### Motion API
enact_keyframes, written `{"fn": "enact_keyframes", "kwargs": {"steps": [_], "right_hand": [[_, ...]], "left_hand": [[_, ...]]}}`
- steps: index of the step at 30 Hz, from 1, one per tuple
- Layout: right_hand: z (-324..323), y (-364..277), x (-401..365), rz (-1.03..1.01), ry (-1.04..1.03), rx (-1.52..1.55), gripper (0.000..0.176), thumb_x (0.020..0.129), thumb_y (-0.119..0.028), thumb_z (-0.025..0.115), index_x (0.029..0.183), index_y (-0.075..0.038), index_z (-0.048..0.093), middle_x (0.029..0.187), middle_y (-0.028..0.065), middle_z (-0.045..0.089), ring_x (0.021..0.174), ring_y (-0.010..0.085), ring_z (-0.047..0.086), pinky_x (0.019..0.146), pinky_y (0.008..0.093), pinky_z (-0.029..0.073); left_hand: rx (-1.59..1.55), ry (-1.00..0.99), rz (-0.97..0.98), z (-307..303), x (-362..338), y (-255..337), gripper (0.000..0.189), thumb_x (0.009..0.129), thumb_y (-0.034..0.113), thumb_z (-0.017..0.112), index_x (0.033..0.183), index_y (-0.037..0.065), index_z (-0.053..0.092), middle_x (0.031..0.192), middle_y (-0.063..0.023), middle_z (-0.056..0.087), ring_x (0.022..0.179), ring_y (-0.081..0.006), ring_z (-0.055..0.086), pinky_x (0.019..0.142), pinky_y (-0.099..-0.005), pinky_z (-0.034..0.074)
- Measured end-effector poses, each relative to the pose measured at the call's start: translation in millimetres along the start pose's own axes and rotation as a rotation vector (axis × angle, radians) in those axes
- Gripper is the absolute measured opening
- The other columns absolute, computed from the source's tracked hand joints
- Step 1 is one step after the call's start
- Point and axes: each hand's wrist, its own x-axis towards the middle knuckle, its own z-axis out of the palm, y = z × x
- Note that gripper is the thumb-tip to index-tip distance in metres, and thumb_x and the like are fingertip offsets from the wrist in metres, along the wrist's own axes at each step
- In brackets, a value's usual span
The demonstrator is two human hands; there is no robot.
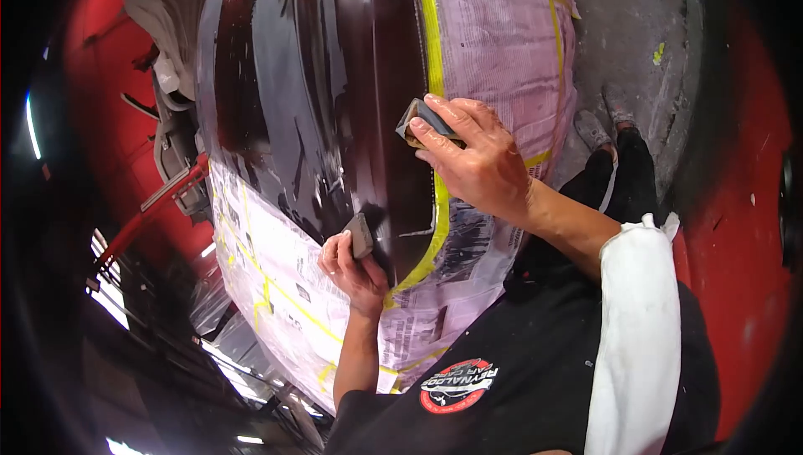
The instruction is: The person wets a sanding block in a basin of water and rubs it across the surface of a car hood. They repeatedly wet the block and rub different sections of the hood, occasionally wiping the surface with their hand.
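A dark, wet-looking car panel [376, 104] runs down the middle of the head view, edged by yellow tape [432, 37] and pink masking paper [493, 28]. Above the tape edge, my right hand [477, 154] grips a dark sanding block [428, 123] with its fingers bent round it. Lower down and to the left, my left hand [353, 271] holds a small grey block [360, 236] between thumb and fingers, at the panel's lower part. Whether the right block touches the surface I cannot tell.
More masking paper [284, 288] covers the car at the lower left. A white towel [640, 329] hangs over my right upper arm. Grey floor [615, 37] lies at the right, with my shoes [592, 130] on it. Red surfaces stand on both sides.
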Motion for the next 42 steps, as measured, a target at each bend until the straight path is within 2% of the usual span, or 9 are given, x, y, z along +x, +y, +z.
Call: {"fn": "enact_keyframes", "kwargs": {"steps": [8,12,17,22,25,30,36,40,42], "right_hand": [[-2.9,-23.2,-35.6,0.146,0.050,0.125,0.042,0.074,0.006,0.077,0.114,-0.005,0.075,0.127,0.0182,0.063,0.115,0.0377,0.062,0.098,0.0439,0.052],[10.2,-4.2,26.3,0.057,0.086,0.206,0.038,0.072,0.002,0.074,0.109,-0.004,0.075,0.119,0.0156,0.066,0.110,0.0342,0.063,0.094,0.0437,0.051],[-4.8,-8.5,-24.7,0.054,0.038,0.157,0.039,0.070,0.003,0.073,0.109,-0.003,0.075,0.118,0.0147,0.067,0.110,0.0346,0.063,0.093,0.0431,0.051],[9.7,-0.2,23.3,0.015,0.112,0.169,0.045,0.066,0.000,0.074,0.110,-0.003,0.073,0.117,0.0137,0.068,0.105,0.0332,0.063,0.091,0.0420,0.051],[0.5,-18.4,-38.4,0.072,0.061,0.103,0.043,0.066,-0.001,0.074,0.108,-0.004,0.073,0.119,0.0135,0.067,0.106,0.0328,0.062,0.091,0.0415,0.051],[5.8,-10.8,16.2,0.066,0.124,0.200,0.049,0.067,0.006,0.073,0.116,-0.002,0.072,0.119,0.0153,0.066,0.102,0.0346,0.062,0.090,0.0424,0.052],[6.7,-28.7,-13.9,0.129,0.125,0.066,0.042,0.072,0.002,0.074,0.114,-0.003,0.072,0.116,0.0156,0.066,0.100,0.0338,0.062,0.084,0.0399,0.054],[26.5,-15.2,30.4,0.092,0.197,-0.021,0.018,0.081,-0.011,0.070,0.099,-0.006,0.071,0.104,0.0120,0.064,0.095,0.0282,0.061,0.077,0.0376,0.054],[18.7,-41.9,-17.6,0.129,0.200,-0.056,0.019,0.082,-0.014,0.070,0.099,-0.006,0.071,0.101,0.0107,0.064,0.093,0.0271,0.061,0.075,0.0372,0.054]], "left_hand": [[-0.012,-0.055,0.060,-4.7,4.8,-4.0,0.046,0.093,0.001,0.053,0.138,-0.004,0.047,0.124,-0.0250,0.052,0.114,-0.0383,0.050,0.101,-0.0485,0.038],[-0.019,-0.040,0.039,-3.0,0.1,-3.2,0.047,0.093,0.003,0.053,0.139,-0.005,0.046,0.127,-0.0258,0.051,0.118,-0.0395,0.048,0.104,-0.0494,0.036],[-0.083,-0.041,0.042,1.0,2.3,-7.3,0.052,0.089,0.004,0.056,0.140,-0.002,0.048,0.128,-0.0217,0.051,0.120,-0.0381,0.047,0.105,-0.0501,0.034],[-0.071,-0.046,0.059,-5.2,4.2,-12.6,0.053,0.087,0.001,0.056,0.140,-0.002,0.048,0.129,-0.0214,0.049,0.120,-0.0377,0.046,0.105,-0.0498,0.034],[-0.140,-0.088,0.198,-0.8,9.9,-28.7,0.052,0.087,0.003,0.056,0.139,-0.003,0.048,0.129,-0.0230,0.049,0.119,-0.0377,0.046,0.104,-0.0497,0.034],[-0.195,-0.061,0.171,0.4,7.5,-23.3,0.051,0.089,0.004,0.055,0.139,-0.004,0.048,0.128,-0.0234,0.048,0.120,-0.0380,0.045,0.105,-0.0490,0.035],[-0.163,-0.082,0.194,0.1,12.8,-23.9,0.049,0.095,0.008,0.050,0.141,-0.007,0.043,0.131,-0.0253,0.049,0.122,-0.0388,0.044,0.107,-0.0492,0.034],[-0.153,-0.061,0.176,-1.1,13.7,-18.6,0.049,0.090,0.004,0.053,0.139,-0.004,0.048,0.129,-0.0237,0.047,0.120,-0.0376,0.045,0.105,-0.0479,0.036],[-0.164,-0.065,0.179,-1.4,14.3,-19.4,0.049,0.090,0.004,0.053,0.139,-0.004,0.048,0.129,-0.0237,0.047,0.120,-0.0378,0.045,0.105,-0.0479,0.037]]}}
